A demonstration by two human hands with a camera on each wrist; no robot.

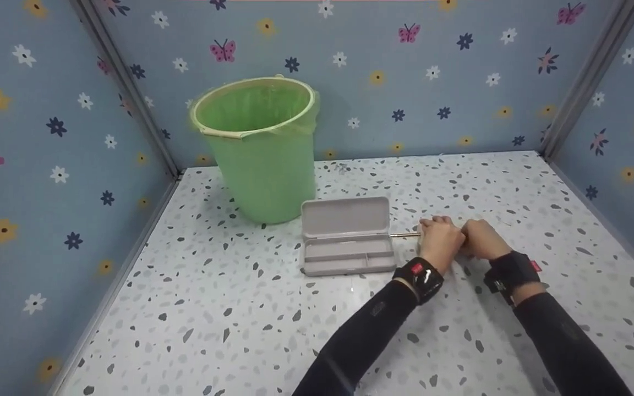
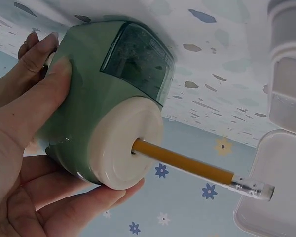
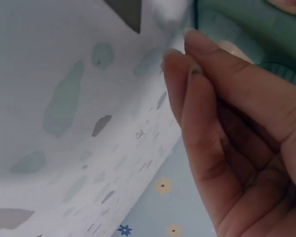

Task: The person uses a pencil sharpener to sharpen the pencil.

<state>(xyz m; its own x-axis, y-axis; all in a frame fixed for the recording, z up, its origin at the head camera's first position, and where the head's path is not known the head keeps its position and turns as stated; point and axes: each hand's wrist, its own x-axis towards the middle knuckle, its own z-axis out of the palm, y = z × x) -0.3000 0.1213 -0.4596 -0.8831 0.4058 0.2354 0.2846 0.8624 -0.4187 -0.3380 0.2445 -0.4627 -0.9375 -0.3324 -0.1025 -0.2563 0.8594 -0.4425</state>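
My left hand (image 1: 441,241) grips a green pencil sharpener (image 2: 76,108) with a clear dark shavings window, thumb on one side and fingers round the other. A yellow pencil (image 2: 182,163) is stuck in the hole of its cream front, the eraser end pointing out toward the case. At the sharpener's back, my right hand (image 1: 483,240) pinches the crank handle with thumb and fingertips; the fingers (image 3: 200,123) mostly hide the handle in the right wrist view. In the head view, both hands cover the sharpener, and only the pencil (image 1: 405,235) shows.
An open grey pencil case (image 1: 347,264) with divided compartments lies left of the hands, its lid tipped back, close to the pencil's end. Behind it stands a green bin (image 1: 267,170) with a liner. Flowered blue panels (image 1: 350,71) enclose the speckled tabletop (image 1: 229,308).
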